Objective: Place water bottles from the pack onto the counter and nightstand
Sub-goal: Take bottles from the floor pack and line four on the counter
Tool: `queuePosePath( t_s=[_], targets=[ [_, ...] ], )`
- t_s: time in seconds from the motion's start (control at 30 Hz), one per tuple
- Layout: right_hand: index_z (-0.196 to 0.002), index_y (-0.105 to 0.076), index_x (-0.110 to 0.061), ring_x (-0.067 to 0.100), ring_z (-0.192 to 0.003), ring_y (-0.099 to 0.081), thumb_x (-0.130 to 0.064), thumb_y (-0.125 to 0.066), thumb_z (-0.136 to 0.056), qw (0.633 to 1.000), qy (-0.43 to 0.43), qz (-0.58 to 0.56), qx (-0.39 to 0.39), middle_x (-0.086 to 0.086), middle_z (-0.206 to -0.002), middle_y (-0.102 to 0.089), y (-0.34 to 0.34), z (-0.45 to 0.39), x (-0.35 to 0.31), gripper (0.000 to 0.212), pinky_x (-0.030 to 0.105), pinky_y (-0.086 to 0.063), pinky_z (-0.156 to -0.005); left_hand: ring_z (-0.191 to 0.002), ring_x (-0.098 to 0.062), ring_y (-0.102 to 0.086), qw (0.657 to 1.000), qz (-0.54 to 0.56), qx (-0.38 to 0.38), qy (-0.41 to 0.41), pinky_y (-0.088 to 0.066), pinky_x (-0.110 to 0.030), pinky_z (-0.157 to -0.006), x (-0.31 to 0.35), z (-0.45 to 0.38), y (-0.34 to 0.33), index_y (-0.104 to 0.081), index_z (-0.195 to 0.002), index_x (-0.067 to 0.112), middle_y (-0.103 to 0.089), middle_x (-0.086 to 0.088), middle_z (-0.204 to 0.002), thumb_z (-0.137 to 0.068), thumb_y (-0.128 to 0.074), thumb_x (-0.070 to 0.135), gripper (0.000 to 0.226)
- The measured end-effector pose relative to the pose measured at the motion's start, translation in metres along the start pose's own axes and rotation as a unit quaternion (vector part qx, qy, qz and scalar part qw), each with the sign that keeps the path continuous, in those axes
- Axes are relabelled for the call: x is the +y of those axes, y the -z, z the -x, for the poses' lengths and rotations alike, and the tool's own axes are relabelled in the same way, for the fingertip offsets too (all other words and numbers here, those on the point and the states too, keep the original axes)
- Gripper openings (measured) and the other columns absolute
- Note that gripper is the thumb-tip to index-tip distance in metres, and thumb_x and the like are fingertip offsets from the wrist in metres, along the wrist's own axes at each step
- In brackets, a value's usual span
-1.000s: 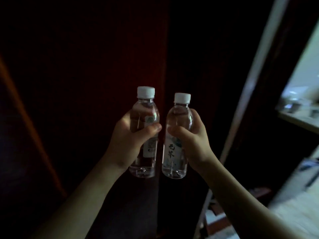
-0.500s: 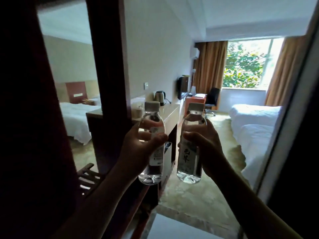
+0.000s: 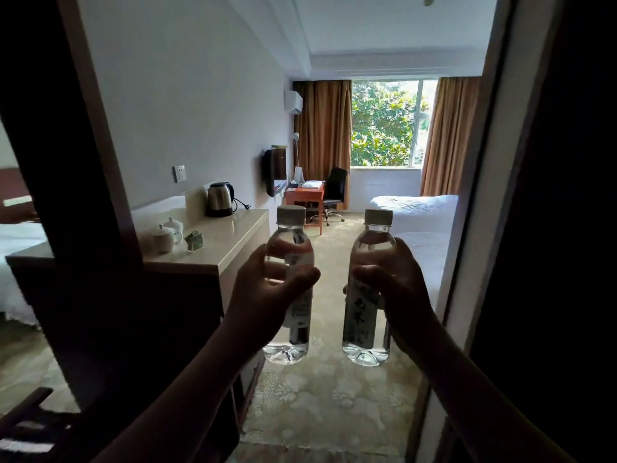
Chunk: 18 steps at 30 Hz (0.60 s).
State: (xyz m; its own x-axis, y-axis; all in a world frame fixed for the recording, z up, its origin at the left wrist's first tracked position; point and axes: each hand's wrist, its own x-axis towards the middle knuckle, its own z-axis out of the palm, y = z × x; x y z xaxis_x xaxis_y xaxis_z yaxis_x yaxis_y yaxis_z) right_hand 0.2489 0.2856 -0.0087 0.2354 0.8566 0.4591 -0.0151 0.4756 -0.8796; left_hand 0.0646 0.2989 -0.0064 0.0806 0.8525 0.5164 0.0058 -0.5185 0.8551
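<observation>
Two bottles in hand, none set down yet.

Head view: the left hand (image 3: 263,295) has its fingers wrapped round the left bottle (image 3: 289,285), the right hand (image 3: 397,295) round the right bottle (image 3: 369,289), both upright in the air just right of the counter (image 3: 230,235) (kettle (image 3: 219,199) and cups (image 3: 167,233) stand on it, no bottles). No nightstand or pack shows; both placements look still to do.

Bottle labels (image 3: 302,305) part-hidden behind hands (image 3: 263,295), print unreadable
</observation>
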Motion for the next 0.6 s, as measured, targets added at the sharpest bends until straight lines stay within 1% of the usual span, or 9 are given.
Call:
queuePosePath(
  t_s=[0.07,0.13,0.23,0.27,0.3,0.37,0.43,0.53,0.6],
  targets=[
    [-0.119,-0.053,-0.002,0.056,-0.088,-0.064,-0.025,-0.075,-0.061,1.0,-0.004,0.004,0.008,0.028,-0.091,-0.06,-0.004,-0.03,0.023,0.065,0.068,-0.054,-0.078,-0.077,-0.026,-0.072,1.0,0.004,-0.01,0.003,-0.055,-0.027,-0.06,-0.029,-0.032,-0.002,-0.063,-0.103,0.011,-0.07,-0.008,-0.083,-0.07,-0.078,0.028,0.039],
    [-0.12,-0.053,-0.004,0.055,-0.09,-0.064,-0.028,-0.076,-0.059,1.0,-0.01,0.007,0.01,0.029,-0.093,-0.06,-0.014,-0.066,0.047,0.069,0.068,-0.054,-0.08,-0.08,-0.03,-0.073,1.0,0.014,-0.015,0.008,-0.058,-0.033,-0.063,-0.059,-0.067,-0.001,-0.063,-0.103,0.015,-0.071,-0.007,-0.085,-0.068,-0.08,0.034,0.043],
    [-0.122,-0.053,-0.006,0.052,-0.093,-0.064,-0.023,-0.071,-0.068,1.0,-0.011,0.02,-0.001,0.033,-0.101,-0.061,-0.034,-0.13,0.086,0.06,0.067,-0.053,-0.083,-0.083,-0.027,-0.072,1.0,0.002,-0.008,0.001,-0.059,-0.032,-0.064,-0.104,-0.128,0.008,-0.063,-0.105,0.017,-0.07,-0.007,-0.09,-0.062,-0.078,0.047,0.054],
    [-0.122,-0.053,-0.008,0.051,-0.094,-0.065,-0.025,-0.071,-0.069,1.0,-0.014,0.026,-0.002,0.032,-0.102,-0.061,-0.04,-0.153,0.099,0.059,0.065,-0.054,-0.083,-0.083,-0.027,-0.072,1.0,0.004,-0.004,0.003,-0.061,-0.035,-0.065,-0.118,-0.151,0.012,-0.063,-0.105,0.017,-0.07,-0.007,-0.09,-0.062,-0.078,0.048,0.055],
    [-0.122,-0.053,-0.009,0.05,-0.092,-0.066,-0.027,-0.072,-0.069,0.999,-0.019,0.027,0.002,0.03,-0.102,-0.062,-0.045,-0.178,0.111,0.059,0.062,-0.056,-0.082,-0.084,-0.029,-0.072,1.0,0.012,-0.002,0.007,-0.063,-0.042,-0.067,-0.132,-0.175,0.017,-0.063,-0.105,0.018,-0.07,-0.007,-0.09,-0.062,-0.079,0.047,0.054],
    [-0.123,-0.053,-0.011,0.047,-0.087,-0.068,-0.028,-0.072,-0.07,0.999,-0.027,0.026,0.011,0.029,-0.1,-0.064,-0.053,-0.227,0.133,0.059,0.054,-0.061,-0.076,-0.083,-0.032,-0.072,1.0,0.021,-0.001,0.012,-0.062,-0.053,-0.072,-0.16,-0.225,0.023,-0.063,-0.105,0.02,-0.07,-0.005,-0.089,-0.064,-0.079,0.046,0.051],
    [-0.124,-0.052,-0.011,0.043,-0.085,-0.07,-0.026,-0.069,-0.073,0.999,-0.024,0.043,0.018,0.027,-0.099,-0.064,-0.059,-0.273,0.153,0.057,0.053,-0.06,-0.076,-0.081,-0.032,-0.072,1.0,0.027,0.004,0.014,-0.062,-0.053,-0.071,-0.186,-0.271,0.026,-0.064,-0.103,0.021,-0.071,-0.003,-0.086,-0.063,-0.079,0.045,0.049],
    [-0.125,-0.052,-0.014,0.043,-0.091,-0.068,-0.026,-0.068,-0.075,0.998,-0.022,0.06,0.022,0.02,-0.098,-0.065,-0.061,-0.329,0.18,0.054,0.062,-0.057,-0.081,-0.08,-0.034,-0.072,0.999,0.032,0.003,0.026,-0.061,-0.046,-0.067,-0.221,-0.328,0.022,-0.064,-0.101,0.02,-0.071,-0.004,-0.085,-0.061,-0.078,0.044,0.048],
    [-0.123,-0.053,-0.015,0.044,-0.09,-0.068,-0.025,-0.068,-0.075,0.997,-0.023,0.058,0.035,0.017,-0.095,-0.065,-0.059,-0.359,0.198,0.051,0.066,-0.055,-0.081,-0.08,-0.034,-0.072,0.999,0.039,-0.001,0.032,-0.06,-0.041,-0.065,-0.24,-0.359,0.017,-0.065,-0.098,0.022,-0.07,-0.004,-0.084,-0.061,-0.077,0.045,0.046]
  ],
)
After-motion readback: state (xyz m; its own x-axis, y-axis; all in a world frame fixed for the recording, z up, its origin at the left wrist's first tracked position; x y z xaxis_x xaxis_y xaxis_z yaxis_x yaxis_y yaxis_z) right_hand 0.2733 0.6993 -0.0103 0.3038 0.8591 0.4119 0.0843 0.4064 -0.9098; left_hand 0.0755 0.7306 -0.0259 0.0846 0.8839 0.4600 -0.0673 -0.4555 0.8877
